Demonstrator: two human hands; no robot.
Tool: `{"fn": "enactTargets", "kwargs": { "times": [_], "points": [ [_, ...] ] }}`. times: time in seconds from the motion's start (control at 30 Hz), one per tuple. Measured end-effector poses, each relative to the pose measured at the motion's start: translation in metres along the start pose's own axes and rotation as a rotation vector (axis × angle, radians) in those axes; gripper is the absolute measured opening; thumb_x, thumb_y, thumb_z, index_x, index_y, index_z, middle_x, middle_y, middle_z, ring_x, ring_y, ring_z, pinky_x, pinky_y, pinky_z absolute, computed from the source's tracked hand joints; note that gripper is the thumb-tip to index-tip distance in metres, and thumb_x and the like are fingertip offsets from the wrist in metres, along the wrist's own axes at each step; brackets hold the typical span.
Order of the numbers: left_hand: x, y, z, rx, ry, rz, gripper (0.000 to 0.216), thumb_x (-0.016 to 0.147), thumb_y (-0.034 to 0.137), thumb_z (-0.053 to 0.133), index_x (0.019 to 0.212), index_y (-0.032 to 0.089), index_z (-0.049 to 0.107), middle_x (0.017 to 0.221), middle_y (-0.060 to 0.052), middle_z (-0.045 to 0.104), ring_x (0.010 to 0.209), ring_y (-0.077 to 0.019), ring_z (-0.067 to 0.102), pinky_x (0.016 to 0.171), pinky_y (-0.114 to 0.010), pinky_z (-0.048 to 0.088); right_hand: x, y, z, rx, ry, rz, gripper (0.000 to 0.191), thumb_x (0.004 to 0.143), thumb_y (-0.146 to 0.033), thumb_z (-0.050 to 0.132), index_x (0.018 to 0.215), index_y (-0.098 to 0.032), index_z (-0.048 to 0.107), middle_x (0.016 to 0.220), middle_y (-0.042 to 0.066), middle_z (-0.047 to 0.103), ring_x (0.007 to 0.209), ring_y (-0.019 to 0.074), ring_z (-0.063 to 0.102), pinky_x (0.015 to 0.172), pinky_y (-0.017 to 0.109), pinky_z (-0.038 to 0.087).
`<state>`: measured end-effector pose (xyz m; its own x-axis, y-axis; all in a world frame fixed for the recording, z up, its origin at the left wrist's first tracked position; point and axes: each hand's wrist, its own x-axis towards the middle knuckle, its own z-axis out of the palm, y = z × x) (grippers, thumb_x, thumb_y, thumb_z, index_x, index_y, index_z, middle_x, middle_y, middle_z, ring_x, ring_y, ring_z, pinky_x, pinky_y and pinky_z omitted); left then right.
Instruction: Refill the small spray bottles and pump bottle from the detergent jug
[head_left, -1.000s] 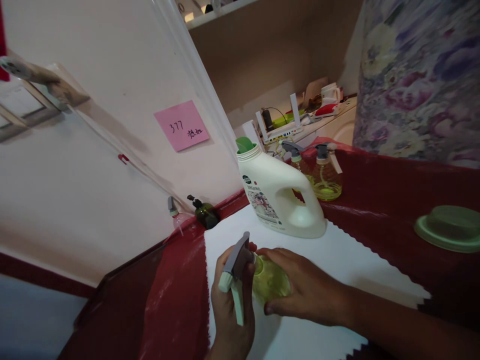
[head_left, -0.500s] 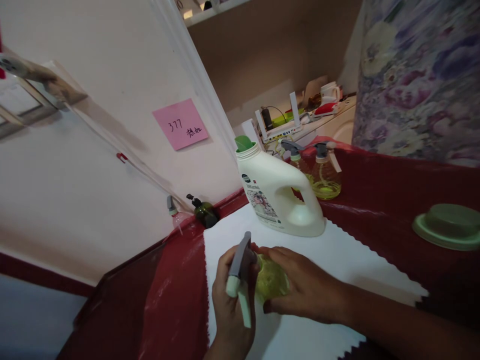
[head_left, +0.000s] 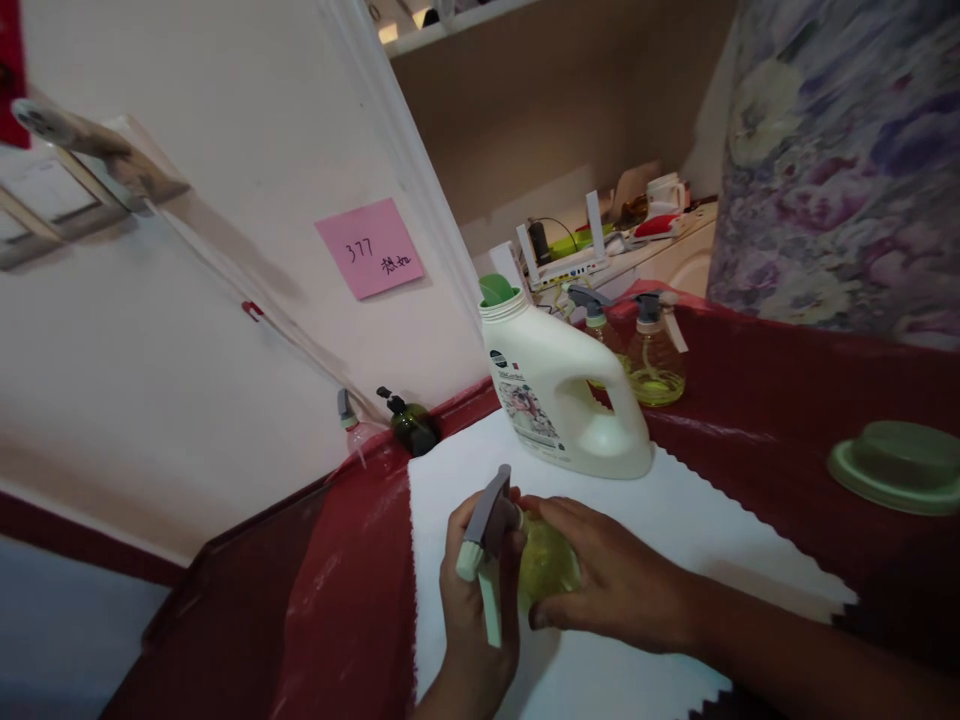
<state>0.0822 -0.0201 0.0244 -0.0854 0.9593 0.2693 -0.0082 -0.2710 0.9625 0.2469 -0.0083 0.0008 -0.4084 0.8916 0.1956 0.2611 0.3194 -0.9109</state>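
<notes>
- Both hands meet over one small spray bottle (head_left: 544, 562) low in the middle of the view: the left hand (head_left: 472, 610) is wrapped around the grey trigger head (head_left: 486, 515), and the right hand (head_left: 611, 580) is cupped closed over the round, yellow-green body.
- That split grip looks like a hold for turning head against body, one part braced while the other is gripped, though no turning can be read from a single view.
- The bottle is held just above, or resting on, the white cloth (head_left: 675, 520); contact is hidden by the palms.
- Its long axis lies tipped well over, nearly level, running from the body under the right palm towards the head on the left; the nozzle aims up and away from the person, and the pale trigger lever hangs down towards the wrist.
- The white cloth covers the near part of the desk (head_left: 765, 400), which is draped in red.
- Just behind the cloth's far edge stands a white detergent jug (head_left: 559, 390), upright, green cap on top, handle to the right.
- Beyond it are two more spray bottles (head_left: 649, 350), upright, close together.
- A green lid (head_left: 896, 465) lies far right, and a dark pump bottle (head_left: 411, 425) stands by the wall, under a pink note (head_left: 370, 247).
</notes>
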Motion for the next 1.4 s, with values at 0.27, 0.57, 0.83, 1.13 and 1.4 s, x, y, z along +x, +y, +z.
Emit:
{"fn": "enactTargets", "kwargs": {
  "times": [0.27,0.57,0.83,1.13,1.4],
  "points": [
    [-0.001,-0.006,0.0,-0.062,-0.045,0.074,0.038,0.083,0.044,0.079,0.112,0.022,0.069,0.099,-0.006,0.074,0.085,-0.02,0.069,0.077,-0.031,0.057,-0.004,0.006,-0.004,0.065,0.13,-0.03,0.084,0.09,-0.06,0.066,0.159,-0.03,0.03,0.163,0.009,0.032,0.149,0.0328,0.032,0.122,0.059,0.028],
    [-0.003,-0.005,-0.004,-0.097,-0.195,0.135,0.029,0.093,0.036,0.07,0.119,0.023,0.064,0.104,-0.004,0.071,0.095,-0.0191,0.065,0.086,-0.032,0.052,0.003,-0.035,-0.025,-0.23,0.251,-0.232,0.044,0.1,-0.05,0.057,0.142,-0.045,0.047,0.15,0.001,0.051,0.139,0.0254,0.049,0.115,0.056,0.042],
    [-0.002,-0.009,-0.005,-0.094,-0.181,0.187,0.024,0.093,0.029,0.069,0.115,0.022,0.064,0.102,-0.003,0.071,0.091,-0.018,0.064,0.083,-0.031,0.051,0.016,-0.042,-0.027,-0.344,0.156,-0.347,0.033,0.101,-0.041,0.056,0.134,-0.038,0.058,0.136,0.002,0.063,0.126,0.02,0.06,0.109,0.043,0.051],
    [-0.004,-0.001,-0.006,-0.044,-0.187,0.201,0.026,0.093,0.025,0.065,0.118,0.018,0.057,0.106,-0.008,0.07,0.095,-0.0221,0.066,0.087,-0.038,0.052,0.014,-0.035,-0.026,-0.355,0.14,-0.303,0.035,0.102,-0.045,0.055,0.137,-0.039,0.056,0.138,0.002,0.061,0.129,0.0212,0.058,0.107,0.041,0.052],
    [-0.005,-0.01,-0.003,-0.058,-0.153,0.138,0.032,0.089,0.032,0.07,0.114,0.018,0.056,0.104,-0.01,0.071,0.093,-0.0233,0.066,0.085,-0.039,0.052,0.016,-0.033,-0.03,-0.379,0.124,-0.321,0.038,0.102,-0.046,0.055,0.14,-0.042,0.054,0.14,0.0,0.06,0.131,0.0209,0.057,0.109,0.04,0.052]
  ]
}}
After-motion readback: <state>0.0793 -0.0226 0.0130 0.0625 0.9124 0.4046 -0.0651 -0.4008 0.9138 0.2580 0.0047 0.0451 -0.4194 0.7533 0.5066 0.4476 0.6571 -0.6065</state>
